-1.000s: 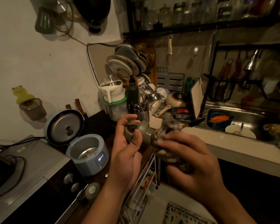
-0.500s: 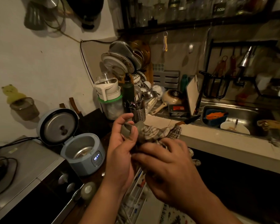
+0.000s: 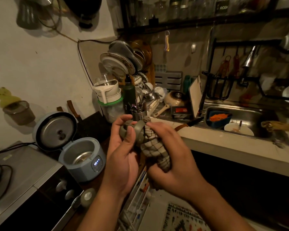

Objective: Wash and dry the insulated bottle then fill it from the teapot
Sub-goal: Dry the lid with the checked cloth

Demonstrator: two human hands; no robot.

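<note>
Two hands meet at mid-frame, held in the air before the counter's (image 3: 232, 147) front edge. I see the left hand (image 3: 122, 157) curled round the olive top end of the insulated bottle (image 3: 138, 130), thumb on its cap. The right hand (image 3: 172, 157) grips a checked cloth (image 3: 153, 147) that wraps the bottle's body and hides its lower end. A cutlery holder (image 3: 139, 114) shows just behind the bottle. A knife (image 3: 190, 123) lies near the counter edge, and the sink (image 3: 250, 112) is further right, well apart. An open rice cooker (image 3: 83, 157) stands left of the left wrist. A wire rack (image 3: 140, 202) lies below the hands.
</note>
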